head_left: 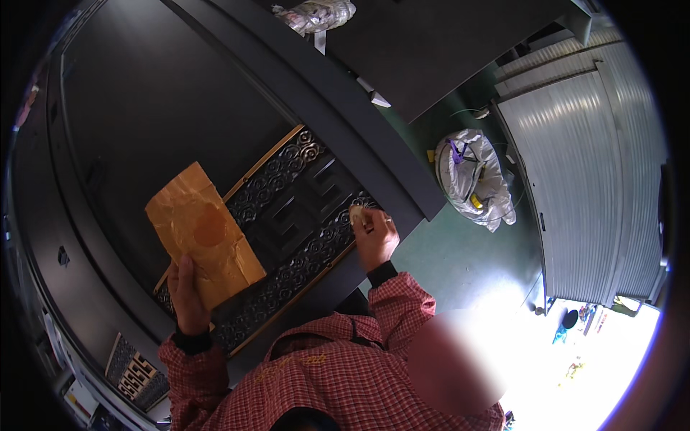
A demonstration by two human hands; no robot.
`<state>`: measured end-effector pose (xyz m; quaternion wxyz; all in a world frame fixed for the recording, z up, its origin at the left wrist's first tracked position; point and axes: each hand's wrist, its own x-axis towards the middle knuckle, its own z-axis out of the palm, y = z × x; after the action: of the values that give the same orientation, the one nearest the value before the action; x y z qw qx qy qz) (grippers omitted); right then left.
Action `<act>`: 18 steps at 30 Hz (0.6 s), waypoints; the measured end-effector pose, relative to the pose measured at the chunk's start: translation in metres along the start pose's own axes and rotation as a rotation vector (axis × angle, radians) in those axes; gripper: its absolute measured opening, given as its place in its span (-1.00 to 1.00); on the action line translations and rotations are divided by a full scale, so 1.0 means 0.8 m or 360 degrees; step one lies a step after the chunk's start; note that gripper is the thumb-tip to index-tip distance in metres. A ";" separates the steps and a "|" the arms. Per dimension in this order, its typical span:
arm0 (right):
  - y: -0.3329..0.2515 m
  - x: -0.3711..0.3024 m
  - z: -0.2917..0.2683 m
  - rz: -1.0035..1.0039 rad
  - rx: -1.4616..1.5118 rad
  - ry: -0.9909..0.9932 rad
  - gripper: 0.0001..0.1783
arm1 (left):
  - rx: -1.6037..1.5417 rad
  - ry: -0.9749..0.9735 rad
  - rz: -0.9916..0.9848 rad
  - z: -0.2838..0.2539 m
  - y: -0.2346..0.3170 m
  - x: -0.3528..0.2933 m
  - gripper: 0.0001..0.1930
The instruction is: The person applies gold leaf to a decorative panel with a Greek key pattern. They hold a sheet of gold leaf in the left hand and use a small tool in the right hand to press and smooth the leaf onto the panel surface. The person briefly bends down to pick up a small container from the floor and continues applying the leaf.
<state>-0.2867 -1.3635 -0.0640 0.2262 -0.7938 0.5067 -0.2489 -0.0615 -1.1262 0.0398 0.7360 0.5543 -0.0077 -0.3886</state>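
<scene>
A creased, gold-coloured sheet (208, 248) with a darker brown-orange patch in its middle is gripped by my left hand (187, 298), thumb over its lower left edge. It covers part of a dark panel with carved floral borders and a raised angular key pattern (302, 201). My right hand (376, 238) pinches a small pale pad (356, 214), possibly a piece of sponge or cloth. That pad rests at the right end of the near carved floral border (309, 248), whose raised parts look shiny. Thin gold strips (262, 164) edge the panel.
The panel sits in a large black frame (345, 118). On the green floor (438, 255) to the right stands an open white sack (474, 179) with bits of rubbish inside. Beyond it are grey corrugated sheets (575, 172). A plastic-wrapped bundle (316, 14) lies at the top.
</scene>
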 end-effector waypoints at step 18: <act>-0.031 -0.026 -0.007 0.0057 -0.0091 -0.0065 -0.82 | -0.0032 -0.0013 -0.0054 0.002 -0.002 0.003 -0.62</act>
<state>-0.2805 -1.3353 -0.0481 0.2183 -0.7957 0.5230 -0.2140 -0.0618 -1.1292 0.0378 0.7346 0.5454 0.0026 -0.4035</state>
